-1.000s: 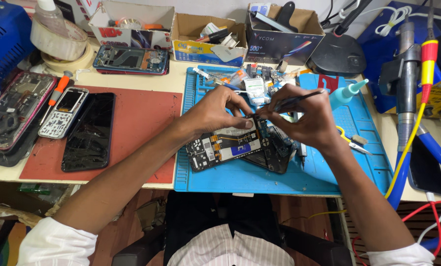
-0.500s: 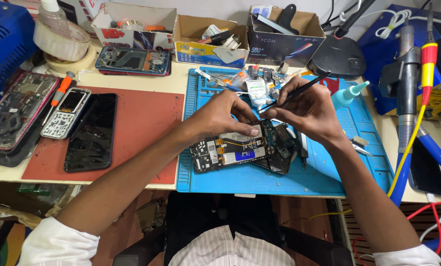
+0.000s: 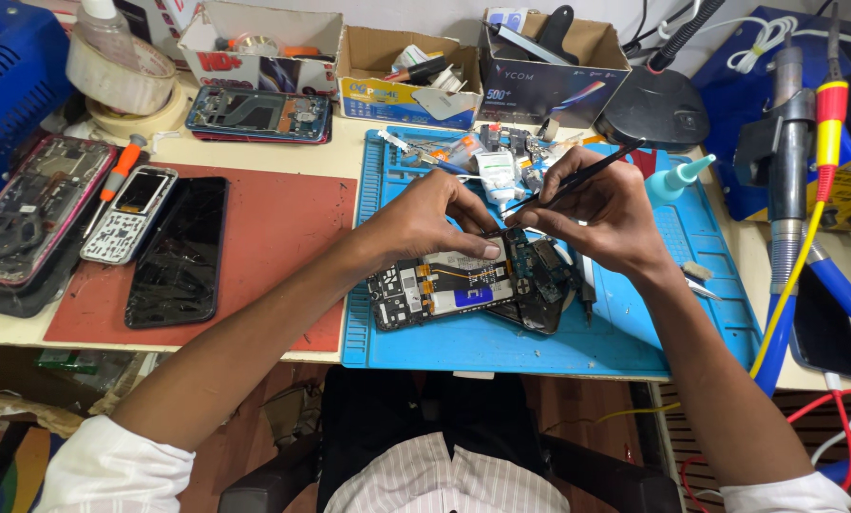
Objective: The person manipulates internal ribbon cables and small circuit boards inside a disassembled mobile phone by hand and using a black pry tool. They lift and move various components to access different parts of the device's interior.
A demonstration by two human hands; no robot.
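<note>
An opened smartphone [image 3: 449, 290] with its back off lies on the blue work mat [image 3: 634, 332], circuit boards and battery showing. My left hand [image 3: 425, 218] presses its fingertips onto the phone's upper edge. My right hand [image 3: 601, 204] holds black tweezers [image 3: 577, 180] like a pen, their tip pointing down at the phone's top right corner, beside my left fingertips. A second dark phone part [image 3: 549, 285] lies under the right end of the phone.
A red mat [image 3: 283, 228] at left holds a cracked black phone [image 3: 179, 252] and a small keypad phone [image 3: 126, 214]. Cardboard boxes [image 3: 402, 66] of parts line the back. A phone frame [image 3: 259, 114], tape rolls [image 3: 122, 76], a soldering tool [image 3: 791, 161] and cables stand around.
Both hands shifted slightly together over the phone; the tweezers tilted lower toward the phone's top right corner. The view moved a little.
</note>
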